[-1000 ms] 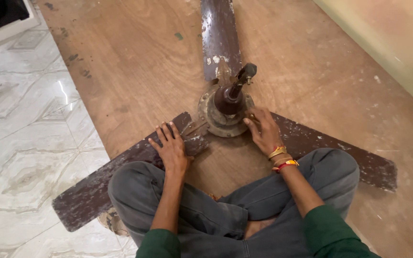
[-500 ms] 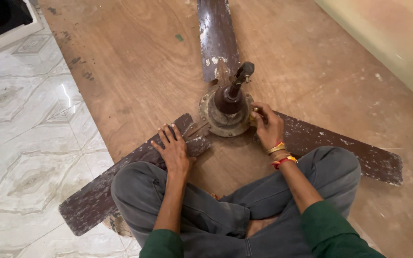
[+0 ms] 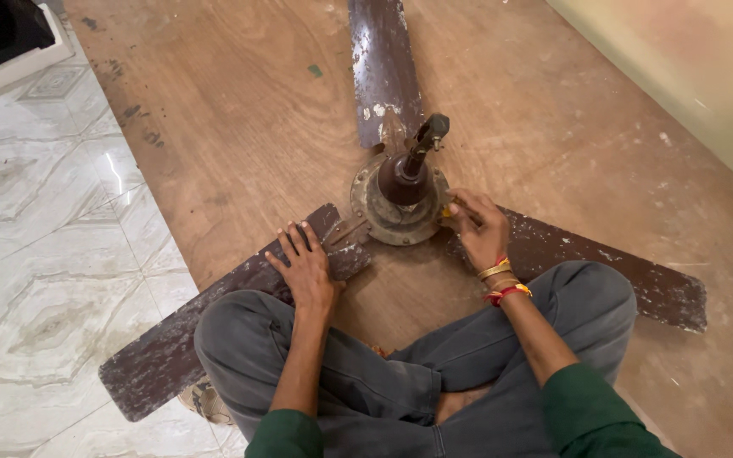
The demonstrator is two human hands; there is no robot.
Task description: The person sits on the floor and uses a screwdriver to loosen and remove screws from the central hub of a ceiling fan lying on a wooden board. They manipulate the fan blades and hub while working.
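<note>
Left hand [image 3: 305,270]: palm down, fingers spread and extended toward 12 o'clock, forearm bare, dark green sleeve at elbow. Right hand [image 3: 477,227]: fingers curled in a pinch pointing to 10 o'clock, wrist banded with gold and red bangles, forearm angled toward 11 o'clock.

Wooden board [image 3: 239,127], white tiled floor [image 3: 36,254] at left, cream wall [image 3: 689,68] top rt
</note>
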